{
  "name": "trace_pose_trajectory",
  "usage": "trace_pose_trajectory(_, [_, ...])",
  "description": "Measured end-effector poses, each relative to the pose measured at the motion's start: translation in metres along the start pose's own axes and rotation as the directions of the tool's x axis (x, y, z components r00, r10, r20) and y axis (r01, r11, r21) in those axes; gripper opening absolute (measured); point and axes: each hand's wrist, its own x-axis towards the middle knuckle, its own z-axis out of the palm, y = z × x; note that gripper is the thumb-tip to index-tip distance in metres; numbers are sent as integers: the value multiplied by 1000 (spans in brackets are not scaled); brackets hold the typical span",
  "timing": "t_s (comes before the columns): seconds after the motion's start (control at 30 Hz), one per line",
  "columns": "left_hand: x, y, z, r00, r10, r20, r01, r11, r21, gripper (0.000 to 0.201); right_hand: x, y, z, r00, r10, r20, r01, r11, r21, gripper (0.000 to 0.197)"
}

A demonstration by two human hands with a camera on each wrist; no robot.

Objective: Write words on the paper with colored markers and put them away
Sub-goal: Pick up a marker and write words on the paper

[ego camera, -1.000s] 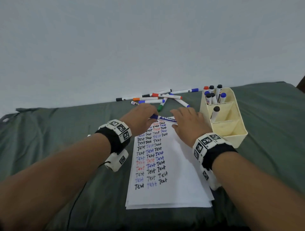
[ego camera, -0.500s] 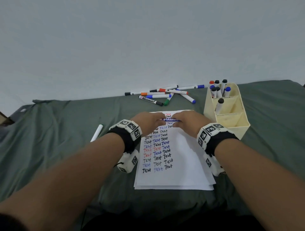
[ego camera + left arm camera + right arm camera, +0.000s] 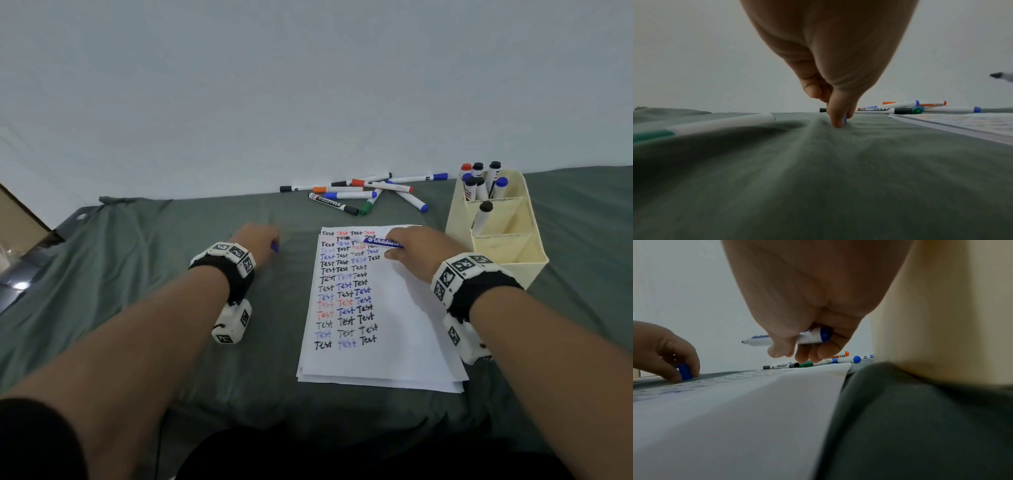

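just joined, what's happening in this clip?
A person is mid-writing task. The right hand grips an uncapped blue whiteboard marker over the top of the paper, which carries rows of "Test" in black, red and blue. The left hand pinches the blue cap against the green cloth left of the sheet. More markers lie loose by the wall; others stand in the cream organizer.

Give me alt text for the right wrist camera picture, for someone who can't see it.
Seen from under the wrist, the right hand grips an uncapped blue marker above the paper. At left, the left hand holds the blue cap down by the paper's edge; loose markers lie beyond.
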Motion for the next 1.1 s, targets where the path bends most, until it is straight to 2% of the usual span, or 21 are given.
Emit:
trace_pose_trajectory(0.1, [3,-3,3,997,60,56,-68,986,153,32,1,1,1,1000,4,-6,-4,1000,-6,27])
trace_pose_trajectory(0.27, [5,-2,5,997,52,56,-59,989,137,40,3,2,2,1000,3,-5,-3,1000,-29,26])
trace_pose_trajectory(0.4, [-7,2,6,998,12,-61,-3,988,157,49,6,4,3,1000,16,-3,-16,1000,-21,29])
trace_pose_trajectory(0.5, [-21,20,7,978,94,-184,-64,984,163,57,7,7,7,999,16,-33,-16,1000,16,41])
trace_pose_trajectory(0.53, [-26,29,9,978,130,-164,-109,986,129,66,7,8,8,998,2,-57,-1,1000,30,46])
trace_pose_trajectory(0.6, [-34,46,17,983,182,11,-183,982,52,89,5,10,11,990,-52,-132,57,998,40,53])
trace_pose_trajectory(0.67, [-39,60,29,948,188,257,-195,981,0,112,7,12,13,978,-97,-184,104,994,29,51])
trace_pose_trajectory(0.73, [-39,67,40,910,182,371,-187,982,-22,124,9,13,14,976,-107,-192,108,994,-5,43])
trace_pose_trajectory(0.83, [-39,68,48,909,172,380,-187,982,2,125,10,11,15,972,-102,-214,108,994,20,43])
trace_pose_trajectory(0.97, [-38,69,52,917,162,365,-176,984,6,126,2,3,11,940,-207,-271,254,955,154,86])
trace_pose_trajectory(1.0, [-38,70,51,916,158,368,-172,985,4,127,0,1,8,932,-230,-280,284,944,168,92])
trace_pose_trajectory(1.03, [-38,70,51,916,156,371,-168,986,0,128,-1,0,4,925,-233,-301,296,937,186,91])
trace_pose_trajectory(1.1, [-39,70,49,915,156,372,-165,986,-8,129,-1,-3,-3,905,-184,-384,299,917,265,69])
